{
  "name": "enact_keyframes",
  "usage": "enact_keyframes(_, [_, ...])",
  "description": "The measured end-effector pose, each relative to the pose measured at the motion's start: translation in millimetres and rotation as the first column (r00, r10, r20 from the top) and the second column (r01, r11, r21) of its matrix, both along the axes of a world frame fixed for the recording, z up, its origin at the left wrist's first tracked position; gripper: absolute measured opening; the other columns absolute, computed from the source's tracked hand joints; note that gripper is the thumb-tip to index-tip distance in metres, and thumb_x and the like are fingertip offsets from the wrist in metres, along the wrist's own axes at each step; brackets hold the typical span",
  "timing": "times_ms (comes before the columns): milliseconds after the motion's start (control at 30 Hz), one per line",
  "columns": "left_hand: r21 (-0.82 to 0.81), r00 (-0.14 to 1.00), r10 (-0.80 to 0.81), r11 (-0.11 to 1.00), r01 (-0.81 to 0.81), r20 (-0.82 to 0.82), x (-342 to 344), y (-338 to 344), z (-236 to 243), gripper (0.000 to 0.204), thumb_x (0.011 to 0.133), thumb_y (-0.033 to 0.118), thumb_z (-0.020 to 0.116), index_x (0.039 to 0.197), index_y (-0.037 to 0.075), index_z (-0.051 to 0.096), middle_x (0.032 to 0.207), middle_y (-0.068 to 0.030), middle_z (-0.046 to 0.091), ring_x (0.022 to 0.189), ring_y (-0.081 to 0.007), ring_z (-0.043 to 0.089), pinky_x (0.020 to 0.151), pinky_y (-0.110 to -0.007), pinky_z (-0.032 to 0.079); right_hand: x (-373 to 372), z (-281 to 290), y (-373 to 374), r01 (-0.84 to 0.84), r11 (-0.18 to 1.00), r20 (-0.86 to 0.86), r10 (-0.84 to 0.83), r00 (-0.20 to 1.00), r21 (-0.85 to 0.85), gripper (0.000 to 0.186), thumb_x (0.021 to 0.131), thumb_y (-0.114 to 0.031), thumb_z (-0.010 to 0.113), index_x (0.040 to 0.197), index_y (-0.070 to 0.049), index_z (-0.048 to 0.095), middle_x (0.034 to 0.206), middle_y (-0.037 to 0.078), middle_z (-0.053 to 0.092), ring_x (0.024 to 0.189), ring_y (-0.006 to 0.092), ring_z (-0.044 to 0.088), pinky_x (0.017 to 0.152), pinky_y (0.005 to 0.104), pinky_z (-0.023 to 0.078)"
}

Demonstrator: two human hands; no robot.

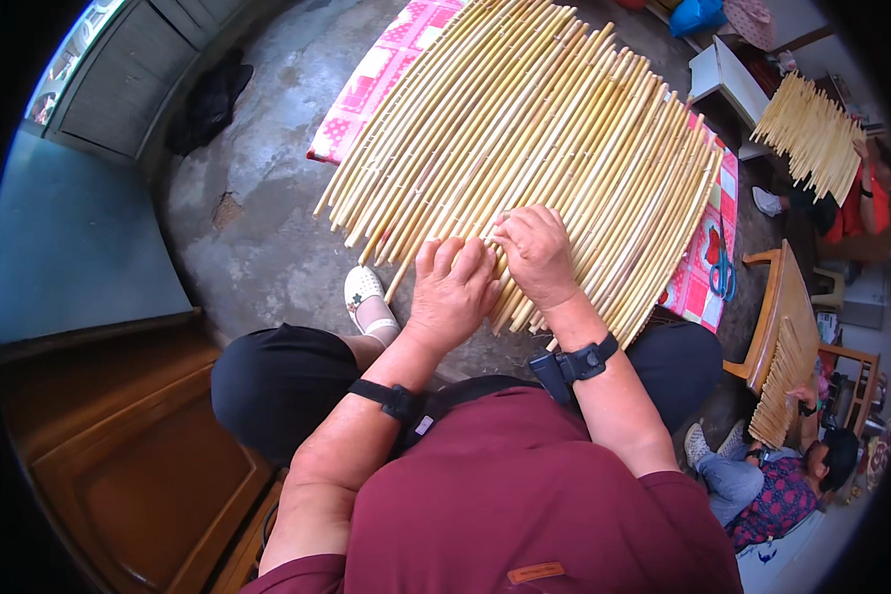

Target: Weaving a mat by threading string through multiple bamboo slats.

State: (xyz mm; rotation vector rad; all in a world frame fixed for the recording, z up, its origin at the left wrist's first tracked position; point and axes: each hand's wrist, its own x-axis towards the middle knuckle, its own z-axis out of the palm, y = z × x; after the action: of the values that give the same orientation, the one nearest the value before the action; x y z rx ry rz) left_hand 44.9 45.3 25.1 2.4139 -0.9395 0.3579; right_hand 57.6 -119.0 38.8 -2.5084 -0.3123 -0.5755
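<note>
Over the near edge of the cloth (366, 89), our left hand (452, 292) curls on the sticks (525, 148), grip unclear; our right hand (535, 252) pinches closed, contents hidden.

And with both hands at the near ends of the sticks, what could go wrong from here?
The stick mat juts past the near-left edge of the pink-and-white cloth, so pressure from the left hand or right hand might tip or shift it. The blue-handled scissors lie at the cloth's right edge, close to the mat, and could get knocked off if it slides.
</note>
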Motion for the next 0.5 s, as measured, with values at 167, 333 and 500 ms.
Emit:
enact_keyframes(167, [0.019,0.999,0.0,1.0,0.0,0.038,0,-3,7,0.04,0.076,0.025,0.066,0.111,0.007,0.061,0.12,-0.0071,0.052,0.114,-0.0271,0.045,0.101,-0.048,0.029,4,7,-4,-0.034,0.998,0.03,0.032,0.999,0.048,0.011,0.069,-0.006,0.068,0.073,-0.007,0.058,0.076,0.006,0.059,0.077,0.0253,0.057,0.072,0.0357,0.045])
enact_keyframes(333, [-0.01,0.999,0.002,1.0,-0.001,0.049,1,-3,7,0.038,0.075,0.02,0.066,0.111,0.007,0.061,0.119,-0.0067,0.053,0.111,-0.0273,0.047,0.099,-0.048,0.031,9,62,7,0.036,0.967,0.152,-0.076,0.985,0.251,0.01,0.074,-0.005,0.068,0.075,-0.005,0.058,0.074,0.008,0.057,0.073,0.0272,0.057,0.063,0.0353,0.047])
enact_keyframes(500, [-0.007,0.996,0.019,1.0,-0.018,0.09,1,-4,8,0.035,0.075,0.019,0.066,0.108,0.007,0.061,0.116,-0.0065,0.053,0.109,-0.0266,0.047,0.098,-0.047,0.031,15,102,13,0.13,0.548,-0.21,0.085,0.974,0.827,0.012,0.096,-0.013,0.053,0.091,-0.002,0.051,0.077,0.009,0.067,0.055,0.0123,0.064,0.047,0.0231,0.049])
